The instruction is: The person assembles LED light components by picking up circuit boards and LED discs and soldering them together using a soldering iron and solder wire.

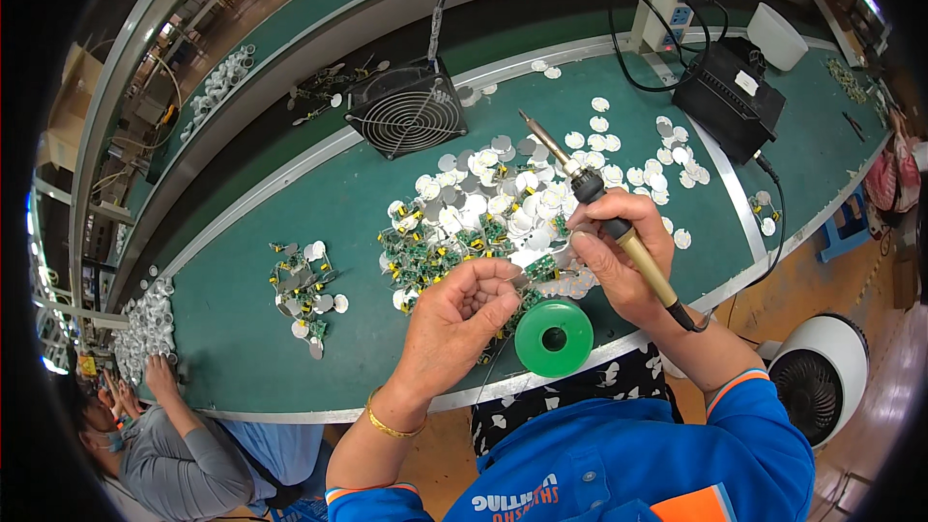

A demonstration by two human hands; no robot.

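My right hand (623, 256) is closed around the handle of a soldering iron (588, 186), whose metal tip points up and to the far left. Its thumb and forefinger also come together near a small green circuit board (541, 268). On the left of that board, my left hand (459, 319) has its fingers curled and thumb pressed in; what they pinch is too small to make out. A green spool (535, 333) lies at the table's near edge, between my wrists. Beyond my hands spreads a pile of white discs (522, 217) and small boards with yellow parts (420, 246).
A smaller heap of boards and discs (304, 290) lies to the left. At the back stand a black fan (408, 114) and a black box (732, 97) with cables. A co-worker (184, 454) sits at far left by white parts (147, 324). A white fan (817, 377) stands at right.
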